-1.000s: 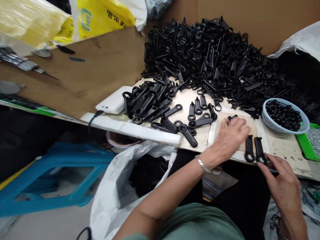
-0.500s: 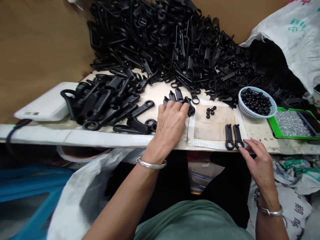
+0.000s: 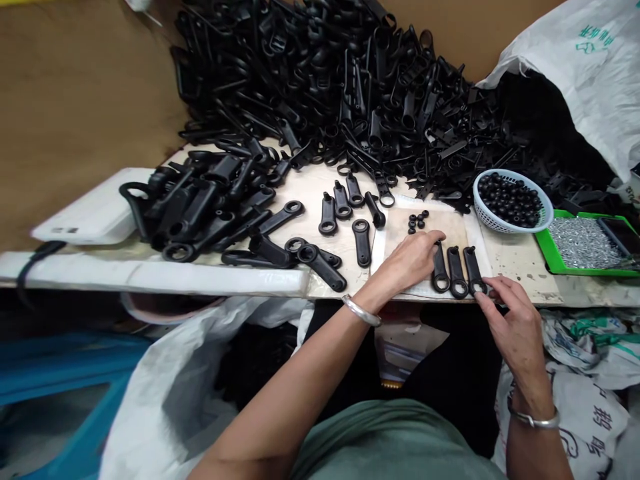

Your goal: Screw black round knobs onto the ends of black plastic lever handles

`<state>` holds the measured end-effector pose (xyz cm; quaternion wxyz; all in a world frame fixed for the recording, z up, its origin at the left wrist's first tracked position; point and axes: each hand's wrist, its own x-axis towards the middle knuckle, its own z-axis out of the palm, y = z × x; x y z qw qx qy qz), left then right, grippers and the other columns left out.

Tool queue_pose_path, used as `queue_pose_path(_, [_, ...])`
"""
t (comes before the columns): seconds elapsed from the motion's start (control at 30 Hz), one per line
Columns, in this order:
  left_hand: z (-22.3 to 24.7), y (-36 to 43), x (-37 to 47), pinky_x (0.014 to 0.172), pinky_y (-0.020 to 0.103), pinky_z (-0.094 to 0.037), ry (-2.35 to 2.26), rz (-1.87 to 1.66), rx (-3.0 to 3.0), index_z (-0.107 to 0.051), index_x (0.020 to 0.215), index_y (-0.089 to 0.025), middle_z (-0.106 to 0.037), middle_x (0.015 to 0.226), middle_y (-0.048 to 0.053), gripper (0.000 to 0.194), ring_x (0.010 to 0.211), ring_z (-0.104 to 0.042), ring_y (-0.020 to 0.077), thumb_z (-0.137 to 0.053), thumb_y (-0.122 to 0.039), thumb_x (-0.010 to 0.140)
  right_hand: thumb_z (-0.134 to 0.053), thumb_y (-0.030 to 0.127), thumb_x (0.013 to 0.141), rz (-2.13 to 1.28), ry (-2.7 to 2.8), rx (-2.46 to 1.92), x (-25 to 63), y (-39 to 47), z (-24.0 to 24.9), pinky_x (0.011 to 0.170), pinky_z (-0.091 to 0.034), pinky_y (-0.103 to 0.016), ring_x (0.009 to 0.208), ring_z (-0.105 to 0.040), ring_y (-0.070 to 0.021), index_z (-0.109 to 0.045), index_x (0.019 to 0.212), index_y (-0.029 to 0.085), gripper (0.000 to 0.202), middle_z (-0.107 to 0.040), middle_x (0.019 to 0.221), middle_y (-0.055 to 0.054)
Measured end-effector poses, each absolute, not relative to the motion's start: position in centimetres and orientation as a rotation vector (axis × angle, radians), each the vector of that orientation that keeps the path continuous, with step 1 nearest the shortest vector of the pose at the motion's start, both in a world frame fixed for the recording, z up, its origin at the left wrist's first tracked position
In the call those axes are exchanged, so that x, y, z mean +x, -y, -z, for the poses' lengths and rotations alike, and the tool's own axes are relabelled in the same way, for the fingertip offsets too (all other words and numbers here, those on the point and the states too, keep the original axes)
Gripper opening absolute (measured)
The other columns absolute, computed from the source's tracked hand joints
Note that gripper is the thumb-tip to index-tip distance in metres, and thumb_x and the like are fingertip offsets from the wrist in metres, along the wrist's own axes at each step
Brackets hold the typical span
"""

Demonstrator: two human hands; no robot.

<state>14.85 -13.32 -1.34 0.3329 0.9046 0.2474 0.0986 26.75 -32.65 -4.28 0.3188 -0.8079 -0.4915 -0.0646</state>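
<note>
Three black plastic levers with ring ends stand side by side on a pale worn mat (image 3: pixel 405 285), ring ends toward me. My left hand (image 3: pixel 410 260) is closed, its fingertips pinching the upper tip of the left lever (image 3: pixel 440 270). The middle lever (image 3: pixel 457 272) is untouched. At the right lever (image 3: pixel 473 270), the thumb and forefinger of my right hand (image 3: pixel 517 320) grip the ring end. Several small black beads (image 3: pixel 417 221) lie on the mat behind my left hand, partly hidden by it. Loose matching levers (image 3: pixel 361 243) lie left of the mat.
A large heap of black plastic parts (image 3: pixel 310 80) fills the back, with a smaller pile (image 3: pixel 200 200) at left near a white box (image 3: pixel 95 207). At right are a blue basket (image 3: pixel 480 210) of black beads and a green tray (image 3: pixel 546 250) of small metal pieces.
My left hand has moved right from the loose levers to the mat, bringing a third lever beside the other two. My right hand has stayed at the right lever.
</note>
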Motion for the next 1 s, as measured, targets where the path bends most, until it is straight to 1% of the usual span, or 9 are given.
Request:
queue_pose_path(0.2, [0.9,11.9,15.6,0.086,0.03,-0.051,-0.578,-0.061,2.424,-0.063,0.117,-0.023,-0.072,0.111,0.006,0.033,0.103,-0.067,0.0201,-0.043,-0.014,0.093,-0.055,0.04,0.094,0.216,1.3,-2.121,27.0,32.7,4.5,0.092,-0.053,-0.039,0.096,-0.066,-0.0217,-0.069,0.111,0.02,0.03,-0.068,0.105,-0.009])
queue_pose_path(0.3, [0.3,12.3,15.9,0.081,0.029,-0.051,-0.587,0.006,2.473,-0.064,0.117,-0.025,-0.072,0.111,0.005,0.031,0.1,-0.068,0.0207,-0.044,-0.017,0.094,-0.056,0.041,0.094,0.231,1.309,-2.11,27.0,32.7,4.7,0.093,-0.052,-0.038,0.098,-0.066,-0.0218,-0.069,0.109,0.019,0.03,-0.068,0.105,-0.01])
queue_pose_path(0.43, [-0.3,14.2,14.6,0.075,0.031,-0.049,-0.672,-0.047,2.57,-0.057,0.124,-0.023,-0.071,0.102,0.007,0.03,0.092,-0.068,0.0223,-0.042,-0.02,0.098,-0.057,0.045,0.092,0.214,1.295,-2.125,27.5,33.1,4.9,0.092,-0.051,-0.039,0.099,-0.066,-0.024,-0.069,0.111,0.018,0.034,-0.068,0.107,-0.01])
queue_pose_path(0.57, [-0.1,15.9,9.3,0.064,0.03,-0.047,-0.956,-0.247,2.824,-0.056,0.12,-0.017,-0.067,0.094,0.008,0.031,0.084,-0.064,0.0221,-0.036,-0.011,0.098,-0.06,0.042,0.092,0.296,1.291,-2.099,27.5,33.5,4.2,0.089,-0.051,-0.04,0.091,-0.067,-0.0228,-0.069,0.112,0.018,0.033,-0.067,0.11,-0.011])
queue_pose_path(0.67, [0.6,16.0,3.9,0.075,0.037,-0.048,-1.13,-0.368,2.97,-0.061,0.112,-0.016,-0.067,0.105,0.012,0.033,0.093,-0.061,0.026,-0.038,-0.003,0.092,-0.06,0.035,0.092,0.346,1.335,-2.033,25.8,32.4,2.7,0.088,-0.052,-0.039,0.085,-0.066,-0.0207,-0.068,0.115,0.02,0.028,-0.068,0.108,-0.01])
queue_pose_path(0.73, [1.3,15.7,1.2,0.082,0.041,-0.047,-1.144,-0.418,3.021,-0.062,0.114,-0.015,-0.066,0.118,0.013,0.039,0.106,-0.059,0.0285,-0.04,0.002,0.087,-0.059,0.032,0.093,0.275,1.425,-1.957,23.7,30.4,1.8,0.083,-0.053,-0.036,0.08,-0.066,-0.0189,-0.067,0.114,0.022,0.025,-0.07,0.102,-0.007])
queue_pose_path(0.83, [2.3,15.1,-0.5,0.09,0.045,-0.043,-1.106,-0.392,3.063,-0.059,0.123,-0.018,-0.059,0.136,0.012,0.049,0.123,-0.052,0.0304,-0.039,0.005,0.084,-0.053,0.029,0.096,0.088,1.705,-1.833,19.9,25.9,1.0,0.077,-0.053,-0.031,0.08,-0.068,-0.0184,-0.066,0.113,0.019,0.023,-0.071,0.091,-0.007])
queue_pose_path(0.93, [2.5,14.8,-0.4,0.094,0.049,-0.041,-1.087,-0.368,3.053,-0.059,0.125,-0.021,-0.055,0.142,0.012,0.05,0.129,-0.048,0.0315,-0.038,0.003,0.086,-0.052,0.031,0.097,-0.001,1.901,-2.047,16.8,21.2,1.0,0.066,-0.051,-0.032,0.077,-0.069,-0.0222,-0.064,0.116,0.016,0.027,-0.071,0.093,-0.011])
queue_pose_path(1.0, [2.3,14.8,0.0,0.095,0.051,-0.041,-1.075,-0.374,3.028,-0.062,0.122,-0.022,-0.055,0.142,0.013,0.049,0.129,-0.048,0.032,-0.038,0.002,0.087,-0.048,0.031,0.098,-0.03,1.95,-2.199,15.7,18.9,1.1,0.061,-0.048,-0.032,0.075,-0.069,-0.024,-0.064,0.111,0.014,0.026,-0.071,0.094,-0.013])
